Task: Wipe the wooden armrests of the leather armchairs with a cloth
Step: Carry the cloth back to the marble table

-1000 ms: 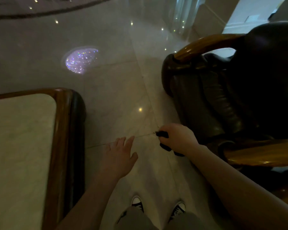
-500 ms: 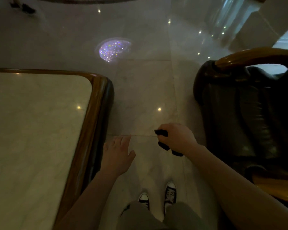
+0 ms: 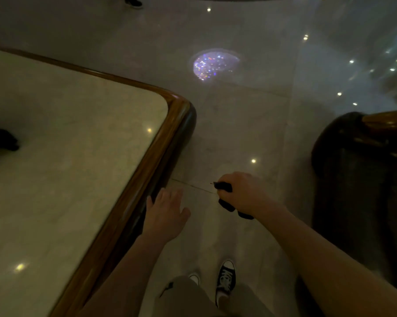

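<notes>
Head view
Right hand (image 3: 245,193): closed around a dark cloth (image 3: 226,203), bits of it poking out below and ahead of the fist; held over the floor, between worktop and armchair.
Left hand (image 3: 165,213): open, fingers spread, palm down, holding nothing, just beside the worktop's wooden edge.
Worktop (image 3: 174,124): pale marble top with rounded wooden rim, filling the 9 o'clock side.
Armchair (image 3: 362,179): dark leather, at 3 o'clock, well apart from both hands.
Armrest (image 3: 391,121): wooden, curved, on the chair's top edge; untouched by the cloth.
Floor (image 3: 238,124): glossy pale tile with light spots; sneakers (image 3: 225,277) at 6 o'clock.
</notes>
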